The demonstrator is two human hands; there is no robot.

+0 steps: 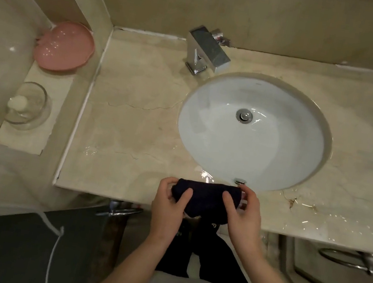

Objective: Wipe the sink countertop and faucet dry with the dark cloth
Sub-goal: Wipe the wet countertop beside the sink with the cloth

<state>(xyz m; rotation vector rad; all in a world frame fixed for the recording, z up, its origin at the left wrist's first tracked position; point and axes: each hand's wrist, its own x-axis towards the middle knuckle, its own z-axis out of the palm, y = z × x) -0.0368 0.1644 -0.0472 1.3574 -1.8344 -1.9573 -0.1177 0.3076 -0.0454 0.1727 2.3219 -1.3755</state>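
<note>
A dark cloth [205,198] is bunched over the front edge of the beige marble countertop [130,131], just below the white oval sink [254,131]. My left hand [168,209] grips the cloth's left end, thumb on top. My right hand [242,216] pinches its right end, fingertips near the basin's front rim. Water glints on the counter in front of the sink and to its right. The square chrome faucet [206,50] stands at the back, left of the basin, apart from both hands.
A pink dish [63,47] and a clear glass bowl holding a white bottle [27,105] sit on a lower ledge at the left. Chrome towel rings [353,262] hang under the counter's front. A white cord [54,250] trails at lower left.
</note>
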